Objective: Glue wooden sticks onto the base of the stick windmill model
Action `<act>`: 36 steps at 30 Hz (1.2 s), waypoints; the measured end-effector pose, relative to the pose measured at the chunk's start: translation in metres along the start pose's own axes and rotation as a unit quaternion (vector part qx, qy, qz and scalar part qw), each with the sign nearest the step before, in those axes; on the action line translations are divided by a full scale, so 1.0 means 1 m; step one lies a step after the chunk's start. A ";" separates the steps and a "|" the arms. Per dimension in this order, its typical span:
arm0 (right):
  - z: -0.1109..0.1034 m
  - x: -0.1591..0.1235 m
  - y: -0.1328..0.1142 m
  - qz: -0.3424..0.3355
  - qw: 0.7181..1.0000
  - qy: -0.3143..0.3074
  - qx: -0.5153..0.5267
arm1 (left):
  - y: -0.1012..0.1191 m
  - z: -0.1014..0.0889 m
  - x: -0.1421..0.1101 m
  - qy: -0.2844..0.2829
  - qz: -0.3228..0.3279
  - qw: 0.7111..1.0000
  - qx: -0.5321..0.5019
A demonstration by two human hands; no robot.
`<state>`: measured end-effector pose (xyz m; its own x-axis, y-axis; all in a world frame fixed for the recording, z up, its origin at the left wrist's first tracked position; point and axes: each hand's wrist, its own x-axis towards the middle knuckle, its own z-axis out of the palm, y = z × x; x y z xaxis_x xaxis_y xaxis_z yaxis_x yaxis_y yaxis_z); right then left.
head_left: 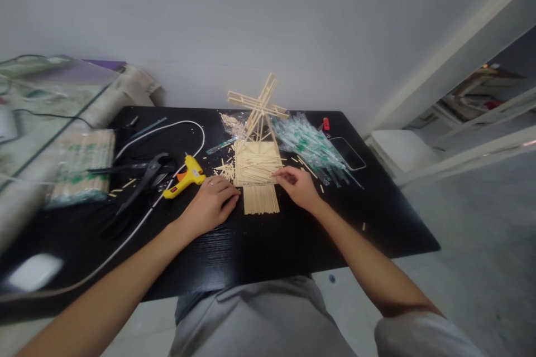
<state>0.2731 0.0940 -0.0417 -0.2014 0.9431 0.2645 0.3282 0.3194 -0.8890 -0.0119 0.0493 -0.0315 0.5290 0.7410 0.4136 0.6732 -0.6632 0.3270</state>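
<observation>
My left hand [215, 201] rests on the black table, fingers loosely bent and thumb apart, with nothing visible in it. Its fingertips lie just left of a flat row of thin wooden sticks [261, 201]. My right hand [296, 183] is closed in a pinch on a thin wooden stick at the right end of a loose stick pile [259, 166]; the fingers partly cover it. That pile lies on a square stick panel [247, 148]. Behind it stands a windmill-like stick model [260, 106] with crossed blades. A yellow hot glue gun [187, 177] lies beside my left hand.
Plastic-wrapped chopsticks [312, 145] lie at the right, near a phone-like dark slab [347, 153] and a red object [325, 124]. At left are black-handled pliers or cutters [146, 178], a white cable [140, 228] and a chopstick pack [84, 164]. Cut stick pieces [226, 170] are scattered about.
</observation>
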 end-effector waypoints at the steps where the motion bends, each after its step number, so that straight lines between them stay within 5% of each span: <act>1: 0.000 0.000 0.000 -0.001 1.000 0.000 -0.003 | 0.000 0.000 0.000 0.001 0.001 1.000 -0.001; 13: 0.004 -0.006 -0.006 -0.079 0.992 -0.014 -0.100 | -0.001 -0.001 0.000 0.000 0.006 1.000 0.001; 36: 0.007 -0.008 -0.002 -0.091 0.986 -0.037 -0.131 | -0.002 0.000 0.001 -0.010 0.002 1.000 -0.006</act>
<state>0.2672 0.0853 -0.0450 -0.3427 0.8621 0.3733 0.5063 0.5042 -0.6996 -0.0127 0.0509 -0.0322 0.5414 0.7406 0.3980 0.6654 -0.6668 0.3355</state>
